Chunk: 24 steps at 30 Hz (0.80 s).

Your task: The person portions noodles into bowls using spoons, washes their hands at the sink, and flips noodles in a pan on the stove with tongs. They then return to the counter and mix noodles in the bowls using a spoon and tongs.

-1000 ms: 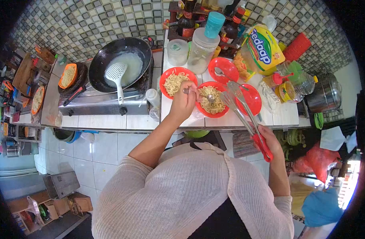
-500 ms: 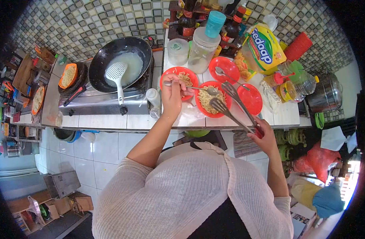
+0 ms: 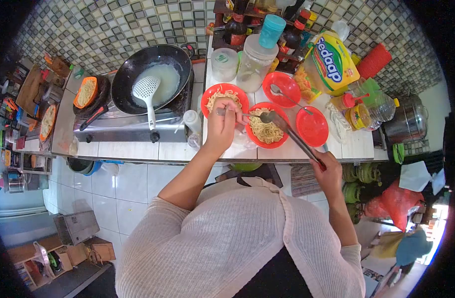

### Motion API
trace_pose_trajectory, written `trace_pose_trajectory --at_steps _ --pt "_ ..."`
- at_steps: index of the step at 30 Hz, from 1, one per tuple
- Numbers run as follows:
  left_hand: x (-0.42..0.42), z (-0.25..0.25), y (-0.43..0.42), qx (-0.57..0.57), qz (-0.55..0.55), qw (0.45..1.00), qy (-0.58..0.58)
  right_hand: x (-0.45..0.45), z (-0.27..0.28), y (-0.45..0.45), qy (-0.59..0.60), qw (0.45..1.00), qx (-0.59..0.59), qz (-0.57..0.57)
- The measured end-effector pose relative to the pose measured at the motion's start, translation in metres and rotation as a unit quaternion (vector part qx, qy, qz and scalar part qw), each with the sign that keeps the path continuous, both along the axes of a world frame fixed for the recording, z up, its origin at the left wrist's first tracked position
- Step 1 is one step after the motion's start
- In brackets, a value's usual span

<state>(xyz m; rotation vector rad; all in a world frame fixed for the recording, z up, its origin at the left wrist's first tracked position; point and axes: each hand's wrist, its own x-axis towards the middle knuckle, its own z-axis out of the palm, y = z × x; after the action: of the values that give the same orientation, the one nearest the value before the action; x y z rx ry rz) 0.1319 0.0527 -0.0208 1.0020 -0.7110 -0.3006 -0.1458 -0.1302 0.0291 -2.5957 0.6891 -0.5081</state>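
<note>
My left hand (image 3: 223,121) is closed around the handle of a metal spoon (image 3: 265,117), whose bowl hangs over a red plate of noodles (image 3: 266,132). My right hand (image 3: 328,168) grips metal tongs (image 3: 299,141) by their lower end. The arms of the tongs are pressed together, and their tips meet the spoon's bowl above the noodles; whether anything is between the tips is hard to make out. Behind my left hand sits a second red plate with noodles (image 3: 225,93), partly covered by my fingers.
Right of the noodles is a red plate (image 3: 312,126); behind it, another red plate (image 3: 287,88) holds a spoon. Jars (image 3: 257,59), bottles and a yellow Sedaap pack (image 3: 331,62) line the back. Leftward, a black wok (image 3: 123,74) with a white skimmer (image 3: 148,89) rests on the stove (image 3: 113,130).
The tongs have gone from spread to closed, and their tips have shifted up from the noodles to the spoon's bowl. My left hand has moved slightly right and down.
</note>
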Motion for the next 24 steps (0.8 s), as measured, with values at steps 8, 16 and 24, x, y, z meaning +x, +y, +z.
trace_pose_trajectory --at_steps 8,16,24 --pt "0.002 0.003 -0.001 0.056 0.000 0.997 -0.047 0.001 -0.008 0.007 -0.005 0.998 0.055 -0.035" --pt "0.000 -0.002 0.003 0.053 -0.017 0.998 0.005 -0.009 -0.035 -0.014 -0.077 0.976 0.194 -0.056" --pt "-0.012 -0.008 -0.009 0.029 0.036 0.999 -0.007 -0.027 -0.045 -0.029 -0.038 0.957 0.277 -0.081"
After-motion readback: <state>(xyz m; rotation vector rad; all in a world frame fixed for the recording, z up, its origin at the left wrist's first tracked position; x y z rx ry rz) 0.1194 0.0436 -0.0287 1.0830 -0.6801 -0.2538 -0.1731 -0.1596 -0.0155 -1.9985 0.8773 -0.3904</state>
